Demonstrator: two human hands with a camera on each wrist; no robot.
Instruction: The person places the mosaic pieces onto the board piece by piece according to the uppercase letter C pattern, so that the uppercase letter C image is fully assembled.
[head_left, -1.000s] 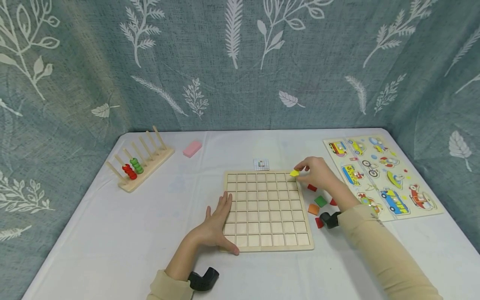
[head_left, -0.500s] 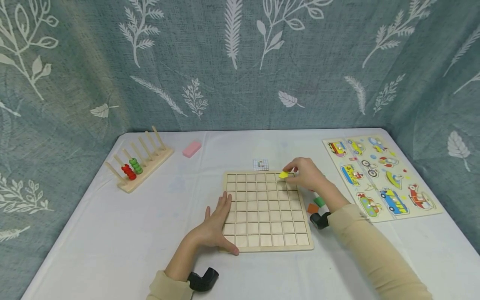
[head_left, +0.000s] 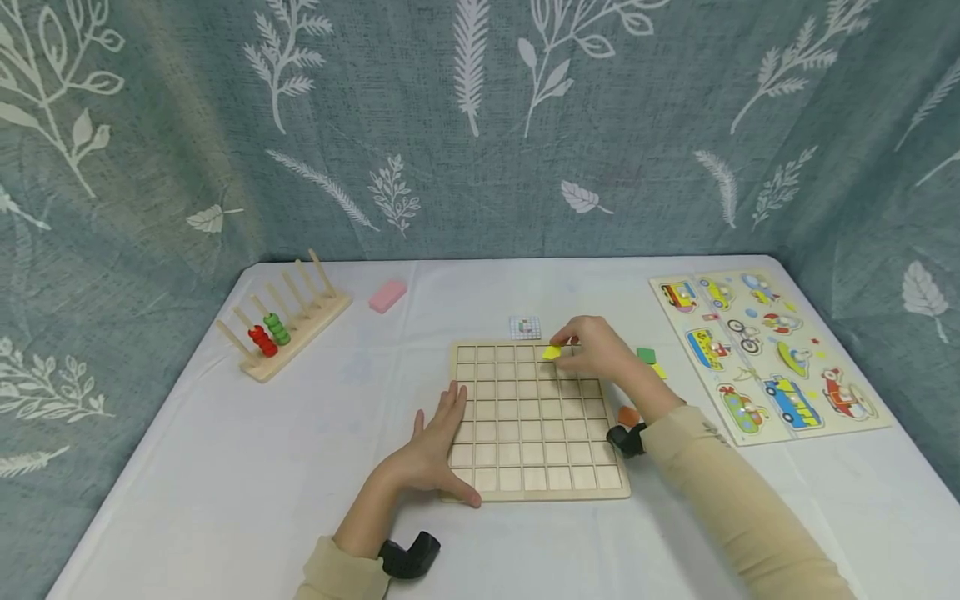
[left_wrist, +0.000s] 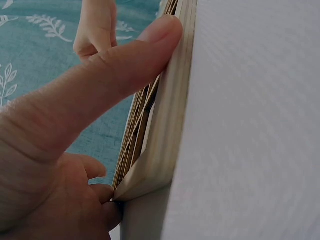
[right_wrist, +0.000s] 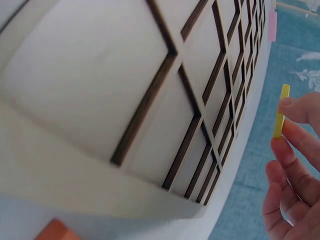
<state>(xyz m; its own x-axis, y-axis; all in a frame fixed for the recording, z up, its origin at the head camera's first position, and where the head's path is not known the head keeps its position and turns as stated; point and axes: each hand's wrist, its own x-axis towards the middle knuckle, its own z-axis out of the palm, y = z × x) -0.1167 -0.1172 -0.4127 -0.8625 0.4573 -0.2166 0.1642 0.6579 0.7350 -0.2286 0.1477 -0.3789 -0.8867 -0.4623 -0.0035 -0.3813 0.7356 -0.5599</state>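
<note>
A wooden grid board (head_left: 517,433) lies flat on the white table. My right hand (head_left: 600,346) pinches a small yellow tile (head_left: 551,352) over the board's far row, right of its middle. In the right wrist view the yellow tile (right_wrist: 282,112) is edge-on between thumb and fingertips. My left hand (head_left: 427,458) rests at the board's near left corner, fingers spread along the left side. Its thumb (left_wrist: 125,70) lies on the front edge of the board (left_wrist: 175,115) in the left wrist view.
Right of the board lie a green tile (head_left: 646,356), another yellow tile (head_left: 659,371) and an orange tile (head_left: 628,416). A pattern card (head_left: 525,327) sits behind it. A vehicle puzzle (head_left: 765,350) stands right; a bead rack (head_left: 300,337) and pink block (head_left: 387,296) lie far left.
My right hand has carried the yellow tile leftward along the board's far row from its right corner. A second yellow tile has come into sight beside the right forearm. The left hand stays put.
</note>
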